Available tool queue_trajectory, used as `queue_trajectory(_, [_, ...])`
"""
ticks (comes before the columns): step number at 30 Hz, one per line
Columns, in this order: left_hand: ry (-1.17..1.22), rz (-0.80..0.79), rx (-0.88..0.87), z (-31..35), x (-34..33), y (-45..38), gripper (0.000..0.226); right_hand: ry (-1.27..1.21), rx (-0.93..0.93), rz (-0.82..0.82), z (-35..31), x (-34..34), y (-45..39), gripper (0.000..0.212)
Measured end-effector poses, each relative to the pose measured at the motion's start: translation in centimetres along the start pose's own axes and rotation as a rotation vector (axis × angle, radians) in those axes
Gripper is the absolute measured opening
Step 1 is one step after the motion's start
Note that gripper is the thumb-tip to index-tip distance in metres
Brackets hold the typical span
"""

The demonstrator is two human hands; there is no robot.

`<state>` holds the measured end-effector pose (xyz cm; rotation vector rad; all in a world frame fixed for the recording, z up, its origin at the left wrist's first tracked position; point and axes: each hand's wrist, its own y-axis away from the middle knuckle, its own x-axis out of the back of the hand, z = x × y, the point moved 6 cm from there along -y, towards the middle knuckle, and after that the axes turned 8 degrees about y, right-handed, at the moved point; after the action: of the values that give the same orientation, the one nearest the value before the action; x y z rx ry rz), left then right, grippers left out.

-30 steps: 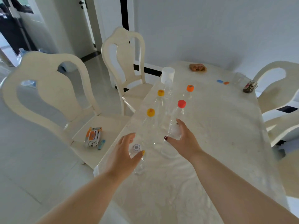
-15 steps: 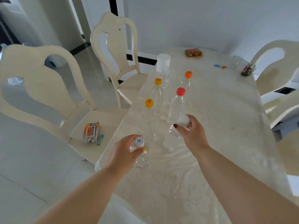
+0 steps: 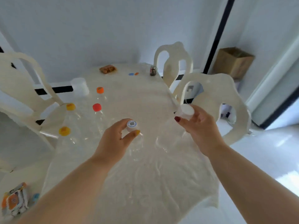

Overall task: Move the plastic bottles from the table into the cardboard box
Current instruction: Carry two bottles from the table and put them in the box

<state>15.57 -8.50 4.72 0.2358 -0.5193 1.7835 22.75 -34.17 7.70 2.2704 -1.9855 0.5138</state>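
My left hand [image 3: 114, 139] grips the neck of a clear bottle with a white printed cap [image 3: 131, 124], held above the table [image 3: 145, 183]. My right hand [image 3: 200, 126] grips a second clear bottle by its plain white cap [image 3: 186, 111], its body [image 3: 168, 136] hanging over the table's right side. Several clear bottles stand at the left: two with yellow caps [image 3: 64, 131] [image 3: 70, 106], one red-capped [image 3: 96, 107], one orange-capped [image 3: 100, 90] and one with a wide white cap [image 3: 80, 86]. The cardboard box [image 3: 233, 62] sits on the floor at the far right, open.
Cream chairs stand at the left [image 3: 24, 75], the far right [image 3: 174, 62] and the near right [image 3: 213, 102], the last between the table and the box. A snack [image 3: 108, 69], two loose caps [image 3: 133, 74] and a small jar [image 3: 153, 70] lie at the table's far end.
Both hands have closed on bottle necks and lifted the two bottles. My view has swung to the right, bringing the cardboard box into sight.
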Motion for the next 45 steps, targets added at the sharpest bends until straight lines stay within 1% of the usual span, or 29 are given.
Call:
queue_trajectory(4, [0.043, -0.164, -0.17, 7.9, -8.5, -2.6, 0.027, -0.051, -0.02, 0.208, -1.1, 12.4, 3.3, 0.033])
queue_trajectory(7, [0.061, -0.268, -0.279, 13.7, -15.7, -3.4, 0.02, -0.02, -0.012, 0.313, -1.5, 21.7, 6.0, 0.021])
queue_trajectory(9, [0.074, -0.326, -0.338, 17.3, -20.7, -3.8, 0.017, 0.005, -0.013, 0.383, -1.2, 27.7, 7.7, 0.019])
queue_trajectory(11, [0.102, -0.37, -0.386, 21.0, -25.7, -3.9, 0.019, 0.016, -0.027, 0.446, -0.2, 33.6, 9.1, 0.02])
queue_trajectory(15, [0.175, -0.407, -0.434, 27.6, -35.4, -4.3, 0.022, 0.019, -0.05, 0.503, 2.2, 43.8, 10.7, 0.018])
queue_trajectory(19, [0.237, -0.416, -0.473, 32.5, -43.7, -5.3, 0.023, 0.032, -0.085, 0.53, 4.5, 52.0, 10.6, 0.025])
queue_trajectory(22, [0.257, -0.42, -0.465, 34.7, -49.2, -7.0, 0.023, 0.031, -0.1, 0.558, 6.3, 57.2, 8.5, 0.014])
queue_trajectory(28, [0.249, -0.41, -0.444, 36.6, -57.9, -14.7, 0.022, 0.053, -0.085, 0.585, 10.4, 64.2, 0.0, 0.013])
queue_trajectory(30, [0.255, -0.407, -0.456, 36.9, -60.4, -18.5, 0.015, 0.053, -0.076, 0.578, 11.7, 65.9, -3.9, 0.01])
queue_trajectory(33, [0.264, -0.418, -0.461, 37.2, -64.1, -25.1, 0.012, 0.062, -0.062, 0.575, 13.8, 68.4, -10.5, 0.023])
queue_trajectory(34, [0.272, -0.419, -0.453, 37.3, -65.2, -27.6, 0.012, 0.066, -0.063, 0.572, 14.3, 69.3, -13.0, 0.023])
queue_trajectory(36, [0.284, -0.418, -0.448, 37.8, -67.3, -32.4, 0.01, 0.061, -0.068, 0.567, 15.6, 71.1, -17.8, 0.015])
queue_trajectory(38, [0.278, -0.401, -0.449, 38.2, -69.3, -37.1, 0.013, 0.057, -0.068, 0.556, 16.6, 72.9, -22.8, 0.014])
queue_trajectory(41, [0.262, -0.384, -0.455, 38.5, -72.2, -43.8, 0.02, 0.053, -0.058, 0.531, 17.5, 75.2, -30.2, 0.019])
queue_trajectory(44, [0.216, -0.365, -0.434, 38.0, -75.4, -50.2, 0.032, 0.085, -0.05, 0.501, 19.2, 77.5, -37.7, 0.019])
queue_trajectory(45, [0.202, -0.355, -0.43, 37.8, -76.5, -52.3, 0.033, 0.09, -0.044, 0.488, 20.0, 78.3, -40.2, 0.019])
